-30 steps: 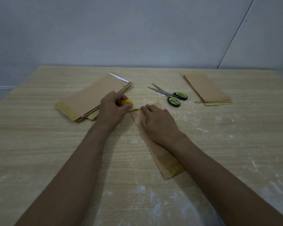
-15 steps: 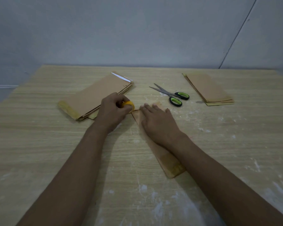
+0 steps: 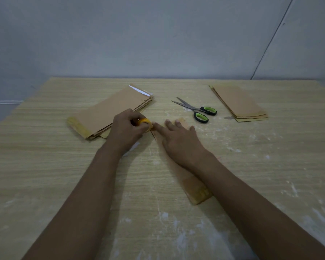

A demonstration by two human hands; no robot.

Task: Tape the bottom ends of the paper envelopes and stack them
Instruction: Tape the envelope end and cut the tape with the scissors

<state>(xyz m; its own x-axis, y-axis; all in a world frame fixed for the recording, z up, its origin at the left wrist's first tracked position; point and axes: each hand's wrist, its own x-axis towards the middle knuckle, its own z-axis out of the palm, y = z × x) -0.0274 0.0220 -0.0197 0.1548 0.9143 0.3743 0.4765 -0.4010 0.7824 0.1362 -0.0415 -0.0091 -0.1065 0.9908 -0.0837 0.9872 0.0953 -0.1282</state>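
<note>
My left hand grips the tape roll; my right hand, fingers flat, pins the thin, floppy paper envelope near its far end.

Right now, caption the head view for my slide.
Left hand grips a yellow tape roll while the right hand presses a brown envelope flat.

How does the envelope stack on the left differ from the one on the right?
The left stack shows a yellowish taped band at its near end and a white strip at its far end; the right stack shows neither. The left hand reaches over the left stack's edge; the right stack lies untouched. Both are brown paper, lying flat.
</note>
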